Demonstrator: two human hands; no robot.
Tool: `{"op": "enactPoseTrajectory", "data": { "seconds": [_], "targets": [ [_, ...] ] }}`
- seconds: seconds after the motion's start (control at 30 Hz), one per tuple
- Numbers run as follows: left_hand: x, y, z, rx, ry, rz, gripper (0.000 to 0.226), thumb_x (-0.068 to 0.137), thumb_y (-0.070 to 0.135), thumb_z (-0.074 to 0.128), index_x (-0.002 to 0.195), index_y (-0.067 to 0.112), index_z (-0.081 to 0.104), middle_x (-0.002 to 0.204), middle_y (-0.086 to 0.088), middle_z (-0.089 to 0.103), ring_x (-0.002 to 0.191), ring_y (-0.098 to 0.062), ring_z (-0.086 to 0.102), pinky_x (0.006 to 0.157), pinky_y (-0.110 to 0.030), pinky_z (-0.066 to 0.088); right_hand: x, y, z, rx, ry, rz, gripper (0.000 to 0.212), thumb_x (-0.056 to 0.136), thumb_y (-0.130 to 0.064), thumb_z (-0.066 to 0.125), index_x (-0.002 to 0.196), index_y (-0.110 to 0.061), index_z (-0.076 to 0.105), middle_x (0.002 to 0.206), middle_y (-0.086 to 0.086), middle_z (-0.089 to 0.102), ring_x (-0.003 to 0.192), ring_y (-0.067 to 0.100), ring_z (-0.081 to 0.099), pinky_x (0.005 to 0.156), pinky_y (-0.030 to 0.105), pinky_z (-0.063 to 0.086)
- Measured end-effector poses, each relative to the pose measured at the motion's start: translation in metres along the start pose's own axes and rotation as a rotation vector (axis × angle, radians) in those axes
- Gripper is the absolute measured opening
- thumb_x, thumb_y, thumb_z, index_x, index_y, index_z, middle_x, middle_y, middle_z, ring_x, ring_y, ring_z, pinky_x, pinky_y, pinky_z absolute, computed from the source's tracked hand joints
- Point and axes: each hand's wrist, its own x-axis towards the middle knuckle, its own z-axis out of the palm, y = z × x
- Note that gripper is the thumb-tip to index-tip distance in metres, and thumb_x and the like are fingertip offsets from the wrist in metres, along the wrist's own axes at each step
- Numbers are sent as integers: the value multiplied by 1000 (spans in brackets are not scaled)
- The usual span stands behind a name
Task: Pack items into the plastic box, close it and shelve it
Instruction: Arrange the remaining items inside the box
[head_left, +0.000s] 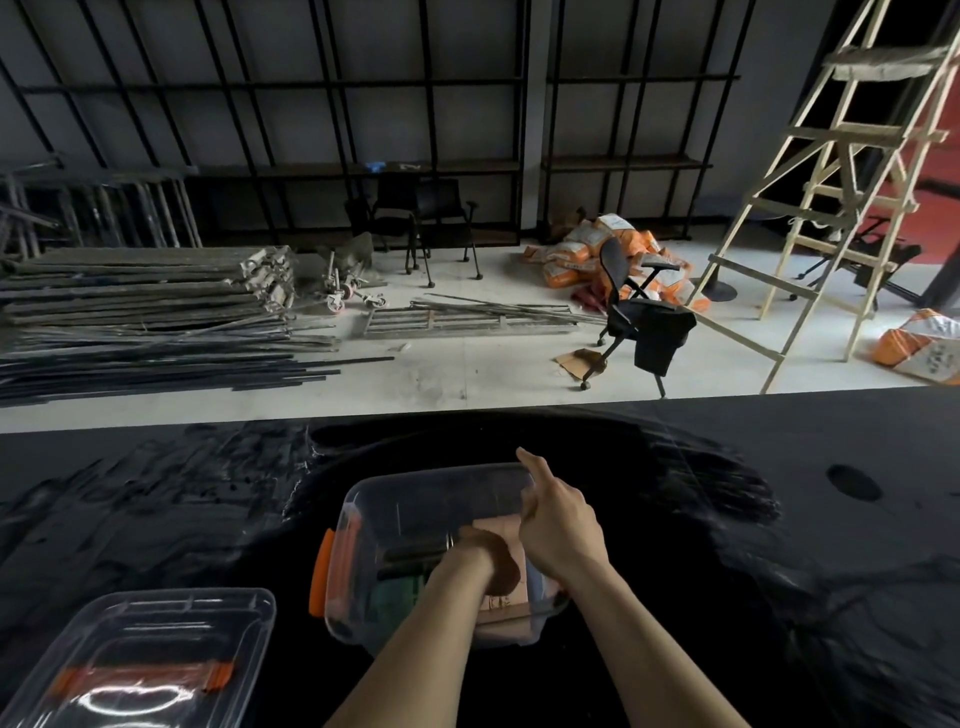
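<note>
A clear plastic box (363, 499) with an orange latch (321, 571) on its left end stands on the black table, near the front and centre. Inside lie a dark roll (415, 553), a green item (397, 592), a pinkish carton (501, 525) and a brown round object (505, 569). My left hand (470, 543) is down inside the box on top of these items, its fingers hidden. My right hand (558, 525) hovers at the box's right rim with the index finger stretched out and nothing in it. The clear lid (135, 649) with an orange handle lies at the lower left.
The black-covered table (727, 519) stretches to both sides. Beyond its far edge the floor holds stacked metal planks (145, 291), office chairs (634, 312), orange sacks (587, 254) and a wooden ladder (841, 182). Black wall shelving (363, 166) runs along the back.
</note>
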Motion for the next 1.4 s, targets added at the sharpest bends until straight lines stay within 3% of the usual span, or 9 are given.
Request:
{"op": "enactPoseTrajectory", "data": {
  "seconds": [0.1,0.2,0.33,0.57,0.67,0.83,1.07,1.3,1.4],
  "targets": [
    [-4,2,-3,179,-104,72,53,110,17,25,161,6,22,167,-17,26,152,-32,29,120,-39,25,0,1,-1,-12,5,6,61,96,-16,41,152,-39,30,120,3,65,102,26,62,69,33,45],
    [4,-3,5,184,-18,48,46,105,20,42,149,8,47,152,-17,50,138,-36,50,110,-43,42,-1,-1,-1,-16,11,19,58,98,-20,40,151,-40,30,120,3,66,102,27,63,73,37,51],
    [12,-9,7,251,-136,4,43,102,19,41,142,8,51,148,-19,53,133,-38,52,110,-46,44,-2,-1,-1,-23,11,12,59,97,-19,40,151,-41,30,120,2,66,100,27,63,69,35,48],
    [1,-6,4,515,379,65,18,98,19,61,111,18,74,109,-2,74,103,-19,72,72,-29,50,-3,-2,-3,-41,11,19,61,94,-24,42,150,-43,29,119,2,66,104,29,64,76,38,52],
    [-3,-13,-5,487,488,234,19,96,16,64,113,16,72,108,-6,73,103,-24,72,81,-35,56,-3,-1,-2,-33,21,12,62,94,-24,44,151,-43,28,115,2,66,99,28,65,75,39,54],
    [2,-32,0,351,177,333,35,97,22,61,132,15,62,124,-11,69,112,-31,69,87,-40,53,-2,-1,-3,-40,6,5,67,92,-21,45,153,-42,26,116,1,66,100,27,64,73,37,52],
    [6,-38,-4,392,82,318,48,99,19,56,147,20,50,135,-11,64,121,-29,63,92,-40,49,1,0,-2,-87,29,-4,64,97,-22,42,154,-43,23,117,1,66,100,26,64,73,37,52],
    [-21,-70,-18,367,299,340,34,99,38,57,128,24,68,132,-2,67,119,-21,63,100,-38,48,-5,-3,-4,-349,169,-151,61,93,-18,51,152,-28,37,128,6,59,114,28,56,82,35,48],
    [-32,-89,-31,445,286,294,30,97,43,50,115,30,71,127,5,67,120,-24,60,102,-61,42,-12,-20,-6,-447,222,-408,57,80,-6,59,135,-22,58,123,2,60,112,24,57,91,35,50]
  ]
}}
